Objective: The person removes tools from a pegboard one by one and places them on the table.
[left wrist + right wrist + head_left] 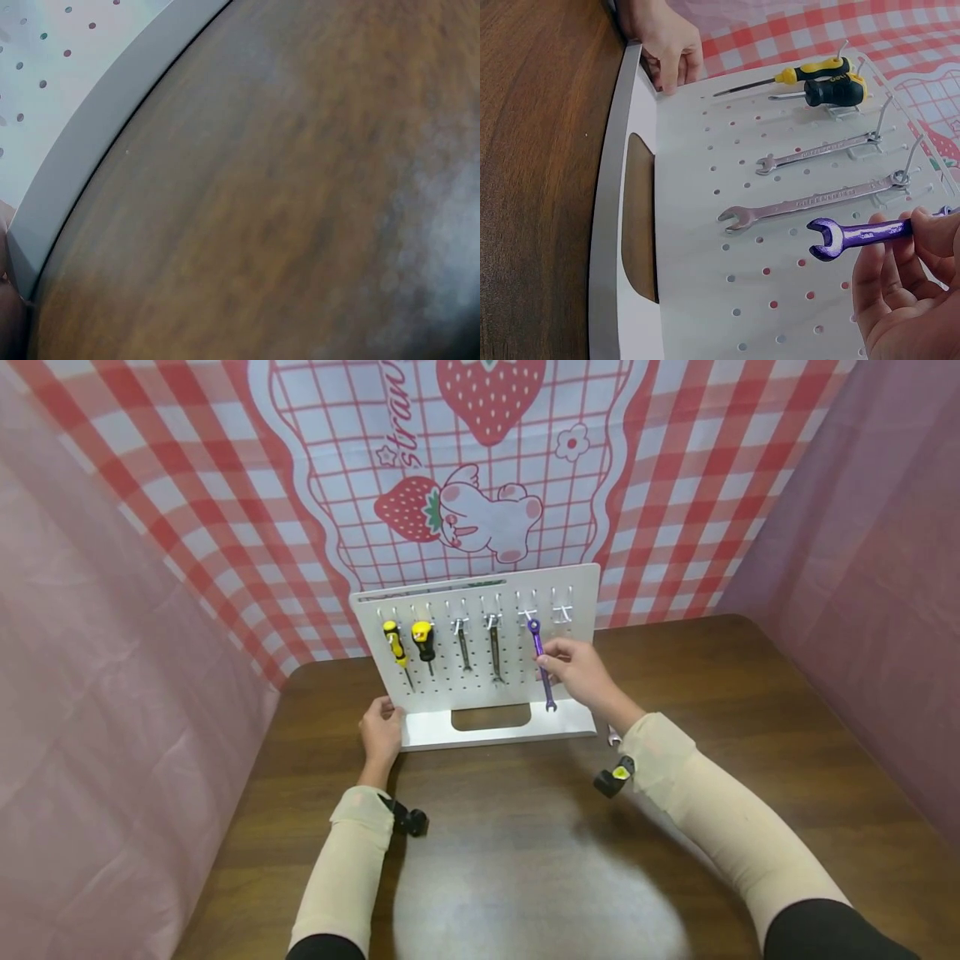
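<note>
My right hand (pixel 576 670) pinches a purple combination wrench (pixel 543 664) between thumb and fingers, in front of the white pegboard (pixel 697 300). The wrench's ring end is up, overlapping the fifth hook (pixel 527 612) in the head view, and its open jaw points down. At the board's lower left corner, my left hand (pixel 381 732) grips the edge; the right wrist view shows its fingers (pixel 671 71) curled there. Two silver wrenches (pixel 817 199) hang from the middle hooks. To their left hang two yellow-and-black screwdrivers (pixel 423 639).
The last hook (pixel 562 612) at the board's right holds nothing. Partly hidden by my right wrist, another wrench (pixel 613 737) lies on the wooden table (pixel 487 843). A red-checked cloth (pixel 690 485) hangs behind the board, with pink curtains (pixel 112 652) at the sides.
</note>
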Available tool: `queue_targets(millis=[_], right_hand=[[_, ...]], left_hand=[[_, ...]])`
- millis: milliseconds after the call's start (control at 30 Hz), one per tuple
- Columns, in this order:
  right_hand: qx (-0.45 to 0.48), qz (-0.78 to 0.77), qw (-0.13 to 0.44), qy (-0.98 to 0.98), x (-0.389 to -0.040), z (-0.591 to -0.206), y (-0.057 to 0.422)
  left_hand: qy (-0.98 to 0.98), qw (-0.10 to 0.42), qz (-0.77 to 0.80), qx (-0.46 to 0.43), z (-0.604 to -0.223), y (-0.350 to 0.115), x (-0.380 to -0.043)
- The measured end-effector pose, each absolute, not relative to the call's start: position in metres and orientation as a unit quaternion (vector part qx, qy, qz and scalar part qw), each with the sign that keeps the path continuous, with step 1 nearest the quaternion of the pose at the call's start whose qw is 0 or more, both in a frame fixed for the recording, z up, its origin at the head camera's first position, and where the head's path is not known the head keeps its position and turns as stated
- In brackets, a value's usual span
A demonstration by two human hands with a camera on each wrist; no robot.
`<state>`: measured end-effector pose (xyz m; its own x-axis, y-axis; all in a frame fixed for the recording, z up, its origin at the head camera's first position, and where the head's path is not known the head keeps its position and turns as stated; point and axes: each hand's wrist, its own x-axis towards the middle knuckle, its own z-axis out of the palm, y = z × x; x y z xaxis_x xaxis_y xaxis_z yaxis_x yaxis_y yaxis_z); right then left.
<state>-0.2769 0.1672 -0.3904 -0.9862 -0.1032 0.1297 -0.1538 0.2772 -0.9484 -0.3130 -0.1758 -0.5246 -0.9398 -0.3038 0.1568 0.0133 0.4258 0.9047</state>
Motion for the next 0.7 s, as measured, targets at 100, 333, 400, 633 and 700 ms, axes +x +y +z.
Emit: queue_targets(millis=[100, 333, 400, 633, 700], right_hand=[[0.081, 0.597, 0.018, -0.798, -0.2750, -0.3885, 0.1677], [0.083, 0.594, 0.014, -0.800, -0.2719, -0.3865, 0.1683], [0.084, 0.592, 0.015, -0.801, -0.2708, -0.3857, 0.1687], [0.088, 0.597, 0.019, -0.797, -0.2676, -0.3838, 0.1688], [0.084, 0.603, 0.016, -0.793, -0.2666, -0.3827, 0.1688]], left_hand=[[-0.831, 0.150, -0.529, 0.086, -0.5242, -0.1755, -0.3127], [-0.830, 0.150, -0.530, 0.086, -0.5241, -0.1763, -0.3120], [-0.830, 0.151, -0.530, 0.084, -0.5246, -0.1766, -0.3123], [-0.828, 0.156, -0.532, 0.082, -0.5240, -0.1767, -0.3123], [-0.828, 0.157, -0.532, 0.083, -0.5239, -0.1763, -0.3120]])
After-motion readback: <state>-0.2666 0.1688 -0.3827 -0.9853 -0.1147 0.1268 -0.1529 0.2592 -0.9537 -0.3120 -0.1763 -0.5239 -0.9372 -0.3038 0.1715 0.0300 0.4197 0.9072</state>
